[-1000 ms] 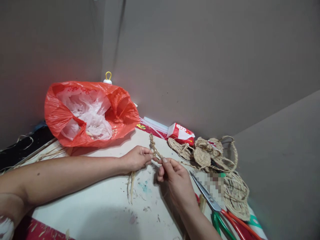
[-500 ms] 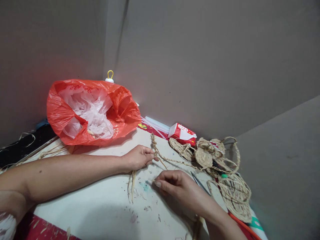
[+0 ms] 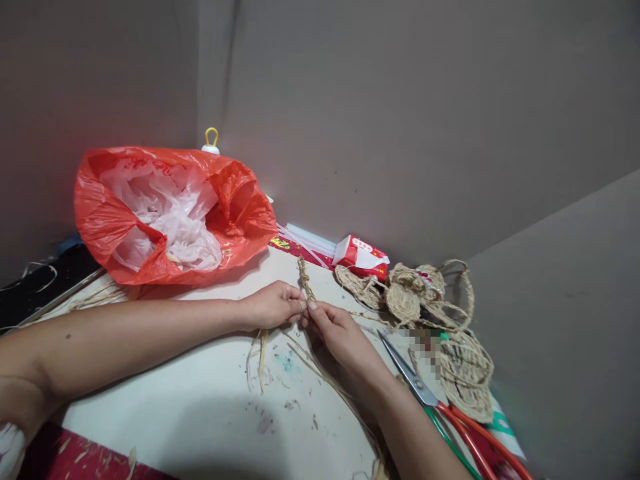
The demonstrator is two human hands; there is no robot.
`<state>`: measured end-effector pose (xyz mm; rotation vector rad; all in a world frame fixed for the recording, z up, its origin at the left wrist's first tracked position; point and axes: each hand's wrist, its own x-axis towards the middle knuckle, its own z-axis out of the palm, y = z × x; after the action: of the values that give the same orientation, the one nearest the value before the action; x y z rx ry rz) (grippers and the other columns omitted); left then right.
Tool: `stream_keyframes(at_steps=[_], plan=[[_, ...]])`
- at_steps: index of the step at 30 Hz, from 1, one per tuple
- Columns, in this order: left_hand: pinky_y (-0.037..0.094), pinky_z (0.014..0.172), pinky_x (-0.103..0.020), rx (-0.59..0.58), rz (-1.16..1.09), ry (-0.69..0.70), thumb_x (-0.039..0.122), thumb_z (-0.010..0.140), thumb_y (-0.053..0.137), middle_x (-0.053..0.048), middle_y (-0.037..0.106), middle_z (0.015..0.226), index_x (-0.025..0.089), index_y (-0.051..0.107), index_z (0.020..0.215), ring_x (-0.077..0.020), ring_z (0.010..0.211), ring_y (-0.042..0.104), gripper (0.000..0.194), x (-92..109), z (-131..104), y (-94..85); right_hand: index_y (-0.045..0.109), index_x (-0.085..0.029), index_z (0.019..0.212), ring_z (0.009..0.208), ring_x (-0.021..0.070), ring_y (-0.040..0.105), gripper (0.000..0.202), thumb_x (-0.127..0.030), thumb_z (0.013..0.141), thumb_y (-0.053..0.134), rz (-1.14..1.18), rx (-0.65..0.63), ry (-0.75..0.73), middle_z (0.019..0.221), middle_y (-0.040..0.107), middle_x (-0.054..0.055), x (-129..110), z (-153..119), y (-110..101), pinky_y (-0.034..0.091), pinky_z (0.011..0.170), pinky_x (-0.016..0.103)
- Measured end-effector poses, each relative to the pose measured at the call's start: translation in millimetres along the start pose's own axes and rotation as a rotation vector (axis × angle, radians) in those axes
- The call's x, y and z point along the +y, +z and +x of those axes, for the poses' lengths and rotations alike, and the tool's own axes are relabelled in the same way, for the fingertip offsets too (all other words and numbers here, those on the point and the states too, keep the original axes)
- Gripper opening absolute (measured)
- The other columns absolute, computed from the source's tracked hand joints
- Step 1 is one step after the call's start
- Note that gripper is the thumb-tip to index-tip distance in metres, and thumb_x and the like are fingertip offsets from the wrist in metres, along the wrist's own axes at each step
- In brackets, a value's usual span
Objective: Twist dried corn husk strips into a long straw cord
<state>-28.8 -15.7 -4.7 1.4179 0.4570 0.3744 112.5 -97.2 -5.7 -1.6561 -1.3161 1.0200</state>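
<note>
A short braided straw piece rises from between my two hands near the middle of the table. My left hand pinches its lower end, and loose straw strands hang below that hand. Thumb and fingers of my right hand close on the same straw piece, touching my left fingertips. Long thin strands run from under my right hand down toward the table's front. Scissors with red and green on their handles lie right of my right forearm.
A red plastic bag with white bags inside stands at the back left. Back right are a red tissue pack and woven straw pieces. Gray walls rise behind the white table.
My right hand has moved up and left to meet my left hand at the straw. More of the scissors shows. The whole view has shifted slightly.
</note>
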Motion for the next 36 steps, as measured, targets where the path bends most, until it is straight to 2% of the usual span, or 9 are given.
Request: stream_keyframes(at_steps=[4,9,12,17,21,25,29,32,36], plan=[[0.02,0.039,-0.021,-0.051,0.069,-0.106,0.026,0.085,0.044,0.005,0.044,0.045,0.014,0.051,0.059,-0.0047,0.035,0.028,0.03,10.1,-0.6,-3.1,0.045,-0.019,0.057,0.042,0.0074,0.017,0.042,-0.053,0.081,0.053,0.162,-0.071,0.161,0.048,0.028,-0.008,-1.9,-0.8,-4.7,0.013,0.04,0.023],[0.038,0.048,-0.021,-0.167,0.105,-0.202,0.023,0.088,0.038,-0.002,0.059,0.061,0.012,0.056,0.068,-0.0094,0.048,0.05,0.029,12.6,4.6,-11.7,0.038,-0.02,0.051,0.038,0.0055,0.014,0.045,-0.05,0.078,0.058,0.282,-0.061,0.217,0.043,0.028,-0.009,-3.0,-0.4,-1.4,0.008,0.037,0.023],[0.04,0.054,-0.021,-0.171,0.288,-0.098,0.023,0.088,0.039,0.001,0.056,0.059,0.014,0.055,0.068,-0.0095,0.052,0.05,0.027,11.2,5.5,-15.8,0.037,-0.02,0.049,0.036,0.0043,0.015,0.044,-0.046,0.077,0.059,0.321,-0.037,0.234,0.041,0.027,-0.01,-3.8,-1.0,2.0,0.008,0.036,0.021],[0.032,0.053,-0.021,0.004,0.798,0.074,0.022,0.083,0.046,0.003,0.053,0.055,0.016,0.055,0.063,-0.0094,0.052,0.044,0.023,22.7,-1.3,-14.2,0.043,-0.018,0.05,0.034,0.0029,0.015,0.039,-0.042,0.075,0.06,0.375,0.001,0.249,0.039,0.026,-0.011,-5.7,-2.7,5.4,0.008,0.035,0.019],[0.03,0.052,-0.025,0.093,1.149,0.131,0.024,0.082,0.044,-0.002,0.06,0.061,0.018,0.06,0.067,-0.0141,0.055,0.05,0.023,34.6,-8.8,-6.2,0.049,-0.017,0.053,0.034,0.0025,0.015,0.035,-0.043,0.073,0.062,0.438,0.023,0.244,0.038,0.027,-0.011,-7.3,-4.0,8.6,0.008,0.034,0.018],[0.037,0.053,-0.028,0.066,1.374,0.145,0.028,0.086,0.04,-0.009,0.065,0.067,0.016,0.062,0.082,-0.0222,0.061,0.06,0.025,34.2,-16.6,5.8,0.036,-0.02,0.047,0.032,0.0017,0.016,0.045,-0.044,0.068,0.067,0.538,0.008,0.248,0.037,0.028,-0.011,-8.0,-5.1,11.9,0.009,0.033,0.018],[0.043,0.054,-0.031,-0.007,1.534,0.207,0.011,0.08,0.044,-0.009,0.064,0.064,0.01,0.059,0.094,-0.0254,0.061,0.064,0.021,23.7,-24.0,17.3,0.034,-0.02,0.049,0.032,0.0015,0.016,0.047,-0.044,0.065,0.071,0.614,-0.012,0.27,0.038,0.028,-0.011,-7.0,-6.1,14.8,0.01,0.032,0.017],[0.044,0.052,-0.031,-0.034,1.626,0.272,0.002,0.077,0.041,-0.01,0.062,0.066,0.008,0.058,0.089,-0.0246,0.061,0.064,0.022,15.8,-30.0,25.7,0.038,-0.019,0.051,0.033,0.0013,0.015,0.044,-0.043,0.065,0.072,0.647,-0.013,0.275,0.039,0.027,-0.012,-5.4,-7.1,16.9,0.011,0.032,0.016],[0.044,0.049,-0.031,-0.101,1.673,0.389,0.003,0.076,0.044,-0.011,0.062,0.068,0.008,0.06,0.083,-0.0232,0.059,0.062,0.018,14.4,-41.1,36.1,0.055,-0.015,0.062,0.035,0.0015,0.012,0.032,-0.042,0.068,0.072,0.667,-0.023,0.281,0.04,0.024,-0.013,-4.3,-7.9,16.4,0.011,0.032,0.015]])
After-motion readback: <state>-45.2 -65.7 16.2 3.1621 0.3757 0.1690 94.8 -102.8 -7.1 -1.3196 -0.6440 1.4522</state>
